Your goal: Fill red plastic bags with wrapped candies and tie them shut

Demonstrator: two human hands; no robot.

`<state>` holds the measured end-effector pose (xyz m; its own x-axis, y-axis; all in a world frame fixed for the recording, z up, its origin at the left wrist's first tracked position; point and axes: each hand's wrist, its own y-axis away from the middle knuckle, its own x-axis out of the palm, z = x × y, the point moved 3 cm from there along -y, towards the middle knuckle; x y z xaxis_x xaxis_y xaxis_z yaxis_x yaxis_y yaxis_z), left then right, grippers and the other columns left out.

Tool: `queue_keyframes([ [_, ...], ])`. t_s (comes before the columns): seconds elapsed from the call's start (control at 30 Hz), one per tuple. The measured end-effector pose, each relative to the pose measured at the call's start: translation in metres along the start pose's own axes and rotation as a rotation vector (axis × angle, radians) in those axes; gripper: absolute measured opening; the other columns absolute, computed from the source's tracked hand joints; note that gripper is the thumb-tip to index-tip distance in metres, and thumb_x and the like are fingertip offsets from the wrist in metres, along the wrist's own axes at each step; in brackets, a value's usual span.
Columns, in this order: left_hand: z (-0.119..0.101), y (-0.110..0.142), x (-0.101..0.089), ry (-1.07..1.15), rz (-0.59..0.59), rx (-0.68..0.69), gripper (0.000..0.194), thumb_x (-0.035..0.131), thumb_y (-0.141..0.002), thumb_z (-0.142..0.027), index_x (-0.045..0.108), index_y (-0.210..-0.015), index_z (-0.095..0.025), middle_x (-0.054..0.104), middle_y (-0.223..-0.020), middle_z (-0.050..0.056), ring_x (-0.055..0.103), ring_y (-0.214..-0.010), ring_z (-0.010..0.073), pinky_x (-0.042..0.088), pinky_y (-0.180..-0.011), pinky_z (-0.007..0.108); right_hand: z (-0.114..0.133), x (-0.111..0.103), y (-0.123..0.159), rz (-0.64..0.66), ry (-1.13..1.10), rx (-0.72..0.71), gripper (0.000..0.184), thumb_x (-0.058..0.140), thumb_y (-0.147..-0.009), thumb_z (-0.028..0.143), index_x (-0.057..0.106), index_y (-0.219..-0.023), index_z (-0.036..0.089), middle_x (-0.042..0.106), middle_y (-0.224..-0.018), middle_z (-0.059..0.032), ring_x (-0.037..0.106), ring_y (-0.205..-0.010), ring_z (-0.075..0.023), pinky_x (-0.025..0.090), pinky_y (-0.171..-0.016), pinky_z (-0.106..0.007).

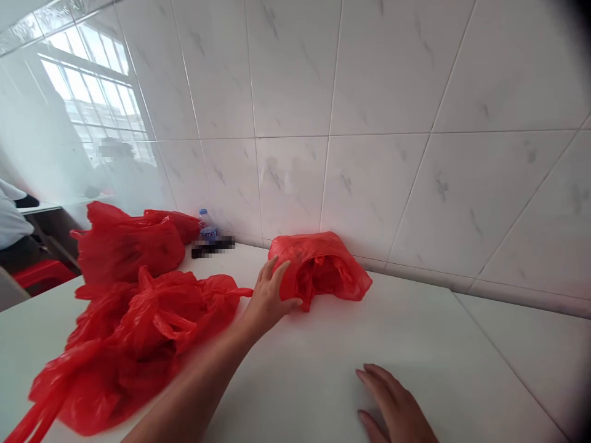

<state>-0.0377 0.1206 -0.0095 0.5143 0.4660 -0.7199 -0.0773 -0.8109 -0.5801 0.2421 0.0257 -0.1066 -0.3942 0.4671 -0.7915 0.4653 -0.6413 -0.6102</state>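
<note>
A small red plastic bag (323,264) lies on the white table (323,369) close to the tiled wall, its mouth facing me. My left hand (269,296) reaches out to its left side, fingers apart and touching the plastic, thumb near the bag's lower edge. Flat on the table near the front edge rests my right hand (392,406), fingers stretched out, holding nothing. A large crumpled red bag (138,338) lies just left of my left forearm.
Another bulging red bag (129,246) sits at the back left, with a small water bottle (207,229) and a dark object (212,247) beside it by the wall. A person in white (12,221) and a red stool (41,274) are at the far left.
</note>
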Motion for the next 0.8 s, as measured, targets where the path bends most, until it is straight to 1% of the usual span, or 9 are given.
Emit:
queue_keyframes([
  [0.07,0.010,-0.007,0.020,0.009,-0.043,-0.031,0.091,0.077,-0.065,-0.030,0.029,-0.142,-0.026,0.020,-0.152,0.016,0.024,-0.137,0.0398,0.038,-0.103,0.055,0.011,0.010,-0.019,-0.018,-0.028,0.022,0.047,0.058,-0.080,0.027,0.049,-0.126,0.022,0.062,-0.119,-0.0107,0.064,-0.102,-0.0239,0.058,-0.079,-0.034],
  [0.2,0.019,-0.007,0.041,0.001,-0.094,-0.030,0.085,0.070,-0.070,-0.019,0.027,-0.143,-0.028,0.017,-0.154,0.013,0.022,-0.138,0.0381,0.035,-0.105,0.053,0.028,0.039,-0.070,-0.043,-0.131,0.147,0.055,0.052,-0.087,0.029,0.035,-0.138,0.022,0.053,-0.131,-0.0136,0.054,-0.117,-0.0257,0.053,-0.090,-0.041],
  [0.27,0.019,-0.002,0.043,-0.019,-0.119,-0.008,0.083,0.066,-0.073,-0.017,0.025,-0.144,-0.027,0.014,-0.154,0.013,0.020,-0.140,0.0373,0.035,-0.105,0.053,0.030,0.049,-0.098,-0.091,-0.163,0.214,0.056,0.048,-0.090,0.031,0.029,-0.142,0.022,0.044,-0.137,-0.0156,0.047,-0.124,-0.0272,0.051,-0.091,-0.043],
  [0.37,0.015,0.004,0.041,-0.071,-0.165,0.032,0.079,0.065,-0.076,-0.019,0.025,-0.144,-0.026,0.008,-0.156,0.014,0.010,-0.142,0.0385,0.027,-0.107,0.058,0.024,0.051,-0.131,-0.272,-0.136,0.282,0.055,0.046,-0.092,0.031,0.027,-0.142,0.022,0.030,-0.145,-0.0191,0.046,-0.123,-0.0299,0.050,-0.089,-0.047],
  [0.5,0.003,0.007,0.040,-0.136,-0.154,0.150,0.060,0.061,-0.081,-0.022,0.042,-0.137,-0.033,0.019,-0.156,0.009,0.008,-0.142,0.0376,0.012,-0.110,0.061,0.012,0.042,-0.150,-0.416,-0.050,0.268,0.052,0.046,-0.091,0.023,0.029,-0.140,0.023,0.021,-0.148,-0.0189,0.046,-0.122,-0.0302,0.046,-0.090,-0.049],
  [0.57,-0.005,0.007,0.043,-0.149,-0.117,0.211,0.053,0.059,-0.083,-0.024,0.047,-0.133,-0.034,0.026,-0.154,0.008,0.011,-0.142,0.0354,0.010,-0.111,0.058,0.001,0.040,-0.150,-0.401,-0.079,0.325,0.053,0.045,-0.091,0.021,0.027,-0.141,0.020,0.024,-0.147,-0.0190,0.042,-0.125,-0.0304,0.045,-0.091,-0.047],
  [0.63,-0.010,0.005,0.047,-0.153,-0.078,0.241,0.053,0.059,-0.082,-0.025,0.048,-0.133,-0.032,0.028,-0.153,0.008,0.014,-0.142,0.0343,0.013,-0.111,0.057,-0.013,0.041,-0.146,-0.364,-0.159,0.425,0.050,0.045,-0.090,0.024,0.032,-0.138,0.016,0.038,-0.139,-0.0197,0.045,-0.120,-0.0300,0.046,-0.089,-0.046],
  [0.7,-0.011,0.003,0.051,-0.153,-0.039,0.243,0.055,0.059,-0.081,-0.023,0.048,-0.134,-0.028,0.026,-0.154,0.010,0.016,-0.141,0.0342,0.020,-0.110,0.055,-0.024,0.042,-0.140,-0.320,-0.231,0.502,0.035,0.045,-0.090,0.028,0.048,-0.123,0.015,0.058,-0.116,-0.0160,0.054,-0.104,-0.0279,0.047,-0.084,-0.044],
  [0.8,-0.009,0.002,0.056,-0.151,0.007,0.227,0.056,0.058,-0.080,-0.020,0.047,-0.134,-0.025,0.025,-0.154,0.012,0.018,-0.141,0.0347,0.027,-0.107,0.054,-0.029,0.039,-0.133,-0.280,-0.281,0.523,0.021,0.040,-0.092,0.031,0.058,-0.090,0.019,0.063,-0.084,-0.0070,0.057,-0.082,-0.0217,0.048,-0.076,-0.038],
])
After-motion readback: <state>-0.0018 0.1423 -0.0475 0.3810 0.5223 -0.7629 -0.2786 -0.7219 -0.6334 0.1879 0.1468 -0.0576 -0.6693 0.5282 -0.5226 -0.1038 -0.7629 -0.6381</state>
